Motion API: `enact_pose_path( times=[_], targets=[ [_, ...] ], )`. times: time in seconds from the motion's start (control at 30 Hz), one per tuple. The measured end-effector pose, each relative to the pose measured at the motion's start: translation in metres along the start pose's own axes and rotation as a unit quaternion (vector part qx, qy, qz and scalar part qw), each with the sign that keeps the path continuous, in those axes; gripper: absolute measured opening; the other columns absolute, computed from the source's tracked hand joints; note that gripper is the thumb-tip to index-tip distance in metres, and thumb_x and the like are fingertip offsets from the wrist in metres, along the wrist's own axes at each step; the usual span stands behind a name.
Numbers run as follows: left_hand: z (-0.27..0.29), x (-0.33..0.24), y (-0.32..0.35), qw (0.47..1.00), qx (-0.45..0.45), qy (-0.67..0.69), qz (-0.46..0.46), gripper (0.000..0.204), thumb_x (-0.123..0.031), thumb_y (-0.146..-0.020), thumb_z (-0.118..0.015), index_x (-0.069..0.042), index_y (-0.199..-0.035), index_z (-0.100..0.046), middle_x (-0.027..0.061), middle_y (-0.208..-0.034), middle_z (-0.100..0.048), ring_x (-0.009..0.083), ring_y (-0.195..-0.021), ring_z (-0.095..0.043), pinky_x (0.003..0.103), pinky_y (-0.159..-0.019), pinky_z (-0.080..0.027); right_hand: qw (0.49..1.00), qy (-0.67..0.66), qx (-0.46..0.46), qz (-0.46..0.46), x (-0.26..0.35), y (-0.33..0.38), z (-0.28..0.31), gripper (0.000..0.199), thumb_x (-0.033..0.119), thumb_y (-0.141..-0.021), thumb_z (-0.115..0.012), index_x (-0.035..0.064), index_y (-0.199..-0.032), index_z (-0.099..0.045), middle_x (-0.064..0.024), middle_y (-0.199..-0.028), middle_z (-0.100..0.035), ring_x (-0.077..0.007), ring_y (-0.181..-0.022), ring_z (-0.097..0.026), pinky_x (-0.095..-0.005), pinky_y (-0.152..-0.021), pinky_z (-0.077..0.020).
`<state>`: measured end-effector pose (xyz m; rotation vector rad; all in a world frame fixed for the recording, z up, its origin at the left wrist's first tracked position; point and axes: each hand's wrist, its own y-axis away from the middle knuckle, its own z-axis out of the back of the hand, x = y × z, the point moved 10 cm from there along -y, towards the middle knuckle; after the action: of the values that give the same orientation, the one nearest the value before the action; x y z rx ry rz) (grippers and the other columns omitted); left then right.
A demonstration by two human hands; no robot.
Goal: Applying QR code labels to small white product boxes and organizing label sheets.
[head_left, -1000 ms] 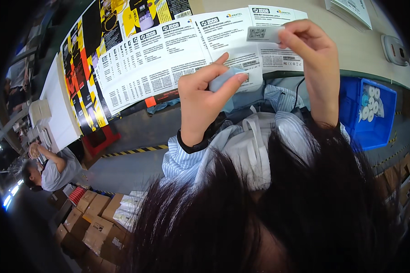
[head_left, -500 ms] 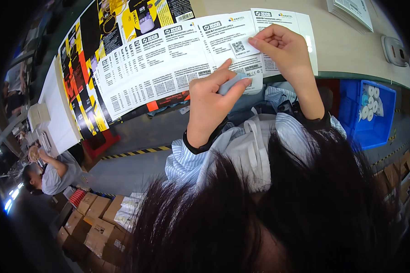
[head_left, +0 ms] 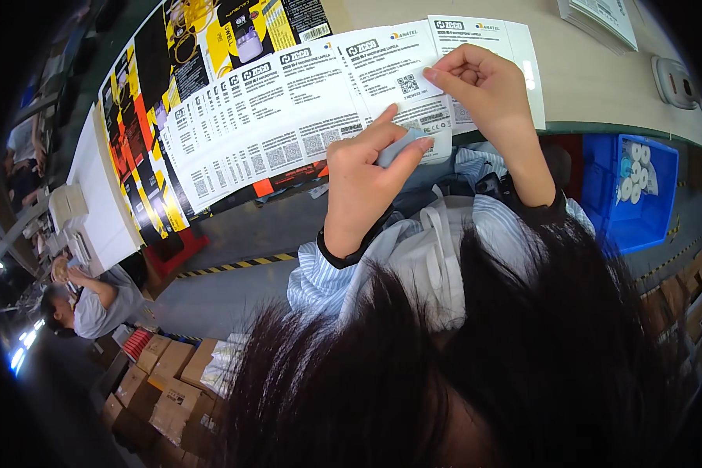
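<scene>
A small white sticker (head_left: 408, 84) with a black square code lies on one of the printed white cards (head_left: 378, 58). My right hand (head_left: 487, 90) is closed in a pinch at the sticker's upper right corner. Just below, my left hand (head_left: 360, 168) holds a pale blue-grey strip (head_left: 398, 148) between thumb and fingers. Its index finger points out and presses near the sticker's lower left edge. More white cards (head_left: 234, 132) overlap in a fanned row to the left, while others lie beneath and right of my right hand.
Glossy yellow-and-black printed sheets (head_left: 199, 39) lie under the fanned cards. A stack of white cards (head_left: 600, 23) and a grey-white device (head_left: 675, 84) are at the far right of the table (head_left: 593, 97). A blue bin (head_left: 651, 214) holds white rolls. Boxes (head_left: 175, 405) and another person (head_left: 101, 300) are at left.
The sticker seems to sit flatter against the card, its code slightly lower. Both hands keep nearly the same places and grips.
</scene>
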<state>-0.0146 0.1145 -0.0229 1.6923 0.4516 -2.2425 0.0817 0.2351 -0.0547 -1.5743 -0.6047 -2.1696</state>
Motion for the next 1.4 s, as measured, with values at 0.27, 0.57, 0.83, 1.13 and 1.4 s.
enact_pose_path(
  times=[0.27, 0.57, 0.83, 1.13, 1.4],
  targets=[
    [-0.002, -0.001, 0.001, 1.000, 0.003, -0.007, -0.005, 0.012, -0.003, -0.073, -0.065, 0.007, -0.066, -0.060, 0.0046, -0.041, -0.043, 0.0080, -0.038, -0.035, 0.038, -0.097, -0.042, 0.998, 0.046, -0.024, 0.020, 0.006, 0.004, 0.002, 0.010, 0.008, -0.075, -0.069, 0.0008, -0.077, -0.063, 0.0044, -0.060, -0.053, 0.0015, -0.052, -0.037, -0.0146, -0.046, -0.0274],
    [-0.005, -0.003, 0.000, 1.000, 0.016, -0.022, -0.003, 0.013, -0.005, -0.072, -0.067, 0.006, -0.069, -0.061, 0.0075, -0.043, -0.044, 0.0131, -0.040, -0.045, 0.037, -0.096, -0.042, 0.938, 0.308, -0.112, 0.115, 0.030, 0.009, 0.004, 0.046, 0.038, -0.063, -0.078, 0.0065, -0.078, -0.048, -0.0044, -0.066, -0.052, -0.0182, -0.058, -0.052, -0.0284, -0.052, -0.0431],
    [0.006, -0.017, 0.011, 0.995, -0.015, -0.077, -0.059, 0.013, -0.007, -0.071, -0.069, 0.003, -0.069, -0.060, 0.0091, -0.044, -0.046, 0.0211, -0.037, -0.045, 0.038, -0.097, -0.040, 0.943, 0.219, -0.177, 0.176, 0.033, 0.009, 0.014, 0.028, 0.023, -0.077, -0.068, 0.0048, -0.087, -0.049, -0.0081, -0.082, -0.054, -0.0215, -0.070, -0.057, -0.0310, -0.060, -0.0467],
    [0.009, -0.012, 0.020, 0.989, -0.019, -0.123, -0.086, 0.013, -0.008, -0.070, -0.069, 0.002, -0.069, -0.061, 0.0088, -0.040, -0.036, 0.0274, -0.036, -0.037, 0.039, -0.099, -0.038, 0.863, 0.315, 0.163, 0.360, 0.057, 0.044, -0.074, 0.046, 0.020, -0.086, -0.048, 0.0123, -0.130, -0.041, -0.0045, -0.131, -0.046, -0.0215, -0.126, -0.036, -0.0440, -0.110, -0.0152],
    [0.007, -0.013, 0.017, 0.990, 0.016, -0.135, -0.041, 0.012, -0.009, -0.071, -0.068, 0.001, -0.068, -0.061, 0.0069, -0.038, -0.031, 0.0237, -0.035, -0.030, 0.039, -0.101, -0.037, 0.880, 0.316, 0.140, 0.327, 0.051, 0.031, -0.021, 0.042, 0.031, -0.089, -0.046, 0.0125, -0.126, -0.046, -0.0143, -0.122, -0.051, -0.0242, -0.121, -0.042, -0.0437, -0.109, -0.0154]
  ],
)
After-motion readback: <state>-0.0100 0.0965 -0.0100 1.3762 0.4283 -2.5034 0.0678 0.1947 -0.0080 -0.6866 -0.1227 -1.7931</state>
